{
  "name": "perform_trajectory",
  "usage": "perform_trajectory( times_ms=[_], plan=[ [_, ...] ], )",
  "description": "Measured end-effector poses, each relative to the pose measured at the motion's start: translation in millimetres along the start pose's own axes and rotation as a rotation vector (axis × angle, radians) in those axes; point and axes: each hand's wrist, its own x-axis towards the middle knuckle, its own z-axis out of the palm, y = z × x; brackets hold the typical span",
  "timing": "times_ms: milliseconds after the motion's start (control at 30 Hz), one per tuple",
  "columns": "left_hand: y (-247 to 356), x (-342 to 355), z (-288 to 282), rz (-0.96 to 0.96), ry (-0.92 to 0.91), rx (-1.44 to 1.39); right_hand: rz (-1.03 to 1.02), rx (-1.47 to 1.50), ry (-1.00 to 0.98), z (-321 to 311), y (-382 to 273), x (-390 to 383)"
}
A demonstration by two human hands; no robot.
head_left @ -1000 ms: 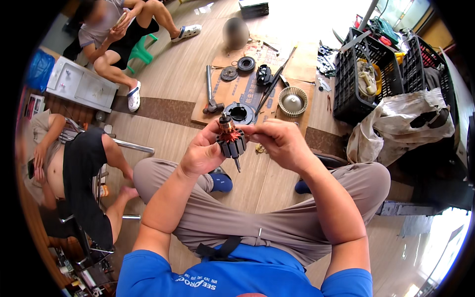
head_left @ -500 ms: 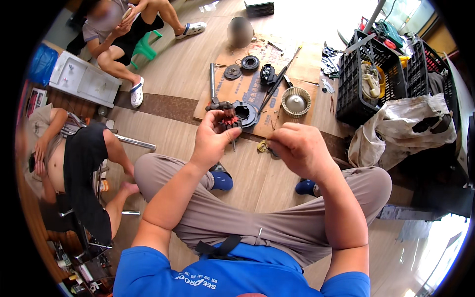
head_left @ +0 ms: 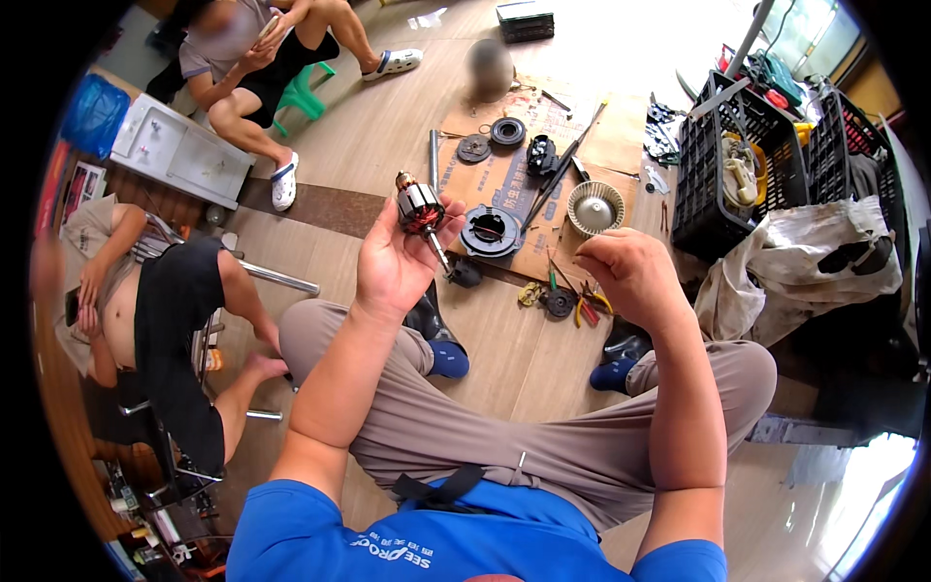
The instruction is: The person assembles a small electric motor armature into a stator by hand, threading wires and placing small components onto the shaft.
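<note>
My left hand (head_left: 386,264), palm turned up, holds a motor armature (head_left: 421,210) with a steel core, red-and-copper windings and a thin shaft slanting down to the right. Its fingers curl behind the core. Off to the right, my right hand (head_left: 638,279) is closed with fingertips pressed together; whatever is in them, if anything, is hidden. Between the hands lie a black round housing (head_left: 490,233) and a cream finned blower wheel (head_left: 595,208). Just left of my right hand, pliers (head_left: 590,308) and a small black round part (head_left: 559,303) rest on the floor.
Flattened cardboard (head_left: 504,179) bears round black parts and long dark tools. Black crates (head_left: 718,184) and a stained white cloth (head_left: 795,252) stand at the right. One person (head_left: 242,87) sits at the far left; another (head_left: 175,320) sits nearer, on the left.
The armature has turned in my left hand, which now shows its palm, and its shaft points down to the right. My right hand has shifted a little right, revealing the pliers.
</note>
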Motion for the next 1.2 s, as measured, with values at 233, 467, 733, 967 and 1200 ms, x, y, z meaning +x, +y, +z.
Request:
perform_trajectory(
  times_ms=[233, 467, 733, 967, 1200],
  plan=[
    [-24, -9, 3, 0.065, -0.251, 0.287, -0.066, 0.100, -0.148, 28, -16, -3],
    [-39, -24, 10, 0.063, -0.450, 0.450, 0.144, 0.674, -0.121, 53, -38, 7],
    [-24, -26, 17, -0.095, -0.500, 0.631, 0.024, 0.503, 0.102, 33, -19, 12],
    [-33, -19, 8, -0.033, -0.147, 0.979, -0.091, 0.269, 0.117, 0, -28, 5],
    [-24, -4, -12, 0.096, 0.141, 0.673, -0.208, 0.143, -0.047, -2, -38, -2]
  ],
)
